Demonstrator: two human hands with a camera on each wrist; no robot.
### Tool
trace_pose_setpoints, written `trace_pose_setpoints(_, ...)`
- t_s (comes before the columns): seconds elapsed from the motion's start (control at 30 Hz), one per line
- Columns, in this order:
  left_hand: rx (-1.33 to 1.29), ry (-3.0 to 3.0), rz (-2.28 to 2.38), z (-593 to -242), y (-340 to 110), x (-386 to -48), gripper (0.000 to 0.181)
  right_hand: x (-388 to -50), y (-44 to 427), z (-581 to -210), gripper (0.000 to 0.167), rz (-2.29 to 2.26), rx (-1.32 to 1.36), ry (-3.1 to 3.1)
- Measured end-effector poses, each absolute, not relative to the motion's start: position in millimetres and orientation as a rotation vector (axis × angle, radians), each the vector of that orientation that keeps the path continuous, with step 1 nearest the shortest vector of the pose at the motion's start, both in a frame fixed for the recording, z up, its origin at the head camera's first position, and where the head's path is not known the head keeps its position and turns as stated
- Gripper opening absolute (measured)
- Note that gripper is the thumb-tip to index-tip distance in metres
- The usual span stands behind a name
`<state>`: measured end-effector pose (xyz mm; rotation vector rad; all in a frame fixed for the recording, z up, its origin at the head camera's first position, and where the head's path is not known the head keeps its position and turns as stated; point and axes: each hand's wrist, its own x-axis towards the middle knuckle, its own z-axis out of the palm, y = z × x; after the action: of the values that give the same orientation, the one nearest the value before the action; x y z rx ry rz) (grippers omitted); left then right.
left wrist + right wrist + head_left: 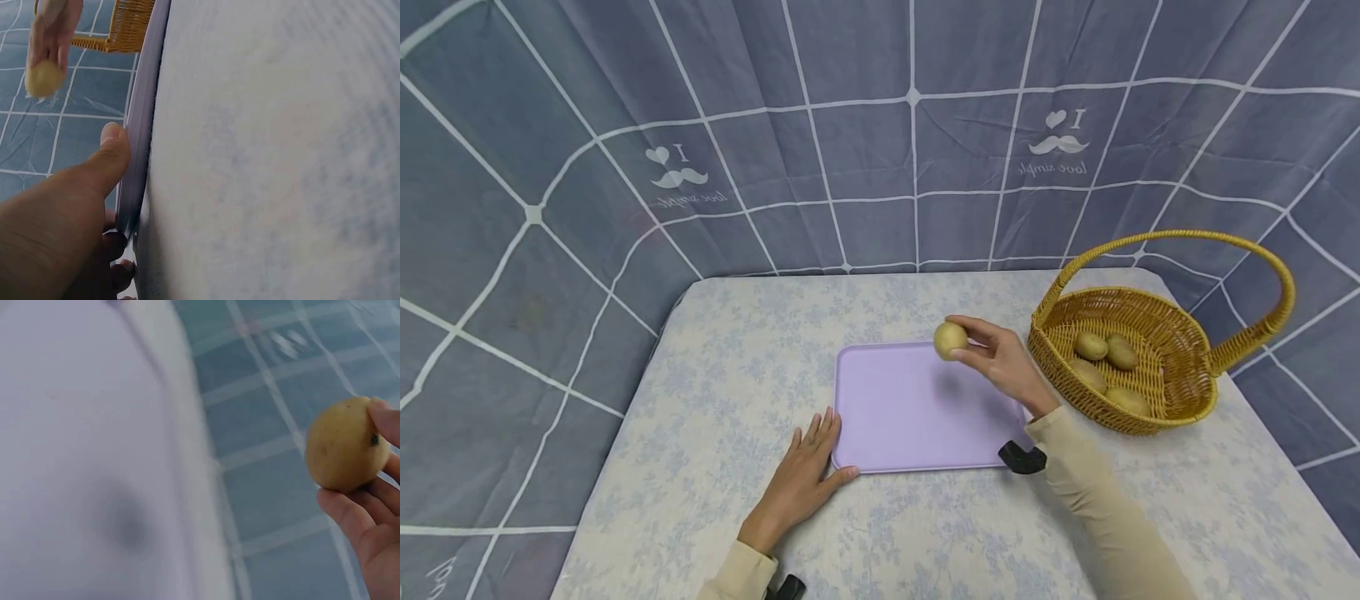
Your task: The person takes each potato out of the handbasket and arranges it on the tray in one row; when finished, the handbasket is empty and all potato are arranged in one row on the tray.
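A potato (pixel 951 341) is pinched between the thumb and fingers of my right hand (pixel 1000 357), held above the lilac tray (pixel 917 417) and casting a shadow on it. In the right wrist view the potato (pixel 345 445) is round and yellowish, with a dark spot near the thumb. My left hand (pixel 805 475) rests at the tray's front left corner with its fingers extended. Its thumb touches the front edge, and in the left wrist view the thumb (pixel 112 153) lies against the tray's side (pixel 140 119). A yellow wicker basket (pixel 1206 400) holds several potatoes (pixel 1091 346).
The basket's tall arched handle (pixel 1180 236) rises at the right, close to my right forearm. A pale blue floral cloth (pixel 722 358) covers the table. Grey-blue checked curtain fabric (pixel 865 150) hangs behind it and at the sides.
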<state>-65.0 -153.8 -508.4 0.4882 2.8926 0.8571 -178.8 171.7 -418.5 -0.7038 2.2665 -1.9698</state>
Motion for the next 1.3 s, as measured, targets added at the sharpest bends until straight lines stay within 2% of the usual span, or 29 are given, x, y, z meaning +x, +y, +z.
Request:
trace_pose_setpoints(0.23,0.499,2.906,0.825,-506,-153,-64,0.085,-178,105,-462,0.052,-1.714,-0.801,2.318)
trace_pose_setpoints(0.47,0.503,2.942,0.728,-505,-152,-62,0.084,-174,74,-485,0.051,-1.562,-0.819,2.372)
trace_pose_setpoints(1.3,0.515,3.000,0.633,-505,-150,-60,0.084,-176,41,-485,0.053,-1.100,-0.975,2.558)
